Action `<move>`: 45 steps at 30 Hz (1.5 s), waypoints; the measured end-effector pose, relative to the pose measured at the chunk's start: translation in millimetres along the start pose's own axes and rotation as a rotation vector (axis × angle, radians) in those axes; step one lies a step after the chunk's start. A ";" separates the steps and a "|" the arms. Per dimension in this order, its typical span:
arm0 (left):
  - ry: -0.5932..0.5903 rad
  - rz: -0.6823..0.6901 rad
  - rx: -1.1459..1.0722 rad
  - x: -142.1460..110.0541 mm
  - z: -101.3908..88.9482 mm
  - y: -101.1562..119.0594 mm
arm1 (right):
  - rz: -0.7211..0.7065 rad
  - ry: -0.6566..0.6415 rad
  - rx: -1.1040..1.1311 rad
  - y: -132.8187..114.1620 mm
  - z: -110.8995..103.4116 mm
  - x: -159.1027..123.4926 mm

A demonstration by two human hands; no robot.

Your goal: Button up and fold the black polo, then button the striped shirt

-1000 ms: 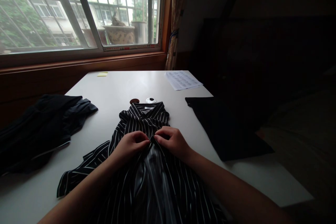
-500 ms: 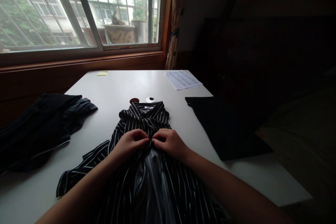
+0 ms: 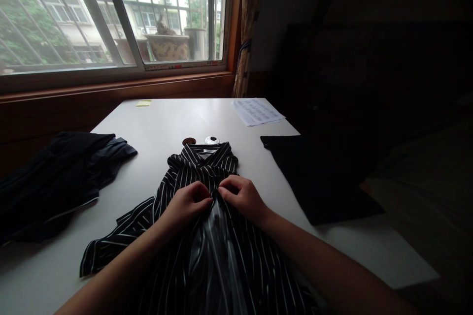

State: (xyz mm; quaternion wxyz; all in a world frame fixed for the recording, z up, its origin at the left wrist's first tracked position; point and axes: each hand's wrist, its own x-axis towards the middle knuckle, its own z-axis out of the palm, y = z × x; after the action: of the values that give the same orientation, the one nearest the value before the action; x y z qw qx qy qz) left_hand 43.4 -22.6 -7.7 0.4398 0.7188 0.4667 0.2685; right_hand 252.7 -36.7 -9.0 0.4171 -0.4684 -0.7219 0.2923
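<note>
A black shirt with white stripes (image 3: 177, 246) lies face up, its collar pointing away from me and its lower front parted over the lining side. My left hand (image 3: 192, 201) pinches the left front edge around mid-chest. Close beside it, my right hand (image 3: 240, 196) pinches the other front edge, slightly higher, with a small gap between the two sets of fingertips. Any button or buttonhole at the fingers is too small to make out. One striped sleeve (image 3: 111, 246) is spread to the left, partly behind my left forearm.
A white table (image 3: 166, 118) carries everything. Dark clothing (image 3: 48, 182) is heaped at left; a black folded cloth (image 3: 314, 182) lies at right. Beyond the collar sit a brown disc (image 3: 189, 141) and a silver disc (image 3: 212, 140). Printed sheets (image 3: 256, 111) and a yellow note (image 3: 144, 103) lie farther back.
My right hand has moved slightly up and to the right, so the fingertips that were together are now a little apart. My left hand has barely moved.
</note>
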 end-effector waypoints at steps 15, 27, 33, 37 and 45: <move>-0.007 -0.066 -0.160 0.5 -3.4 -2.1 | -0.036 -0.146 -0.030 3.4 1.9 0.7; -0.001 -0.081 -0.207 2.2 -4.1 -2.8 | 0.008 -0.183 0.031 3.7 0.2 0.7; 0.006 -0.085 -0.160 1.2 -3.6 -1.4 | 0.052 -0.185 0.065 1.9 -1.0 0.1; 0.006 -0.087 -0.152 0.5 -3.9 2.8 | 0.067 -0.172 0.097 0.6 -1.2 0.7; -0.007 -0.109 -0.221 0.7 -4.7 1.2 | 0.070 -0.160 0.074 0.7 0.2 0.3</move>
State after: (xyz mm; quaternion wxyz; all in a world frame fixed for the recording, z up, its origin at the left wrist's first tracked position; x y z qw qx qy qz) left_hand 40.6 -20.4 -4.4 0.5318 0.6406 0.4710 0.2914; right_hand 252.7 -36.1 -9.6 0.3647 -0.4526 -0.7248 0.3698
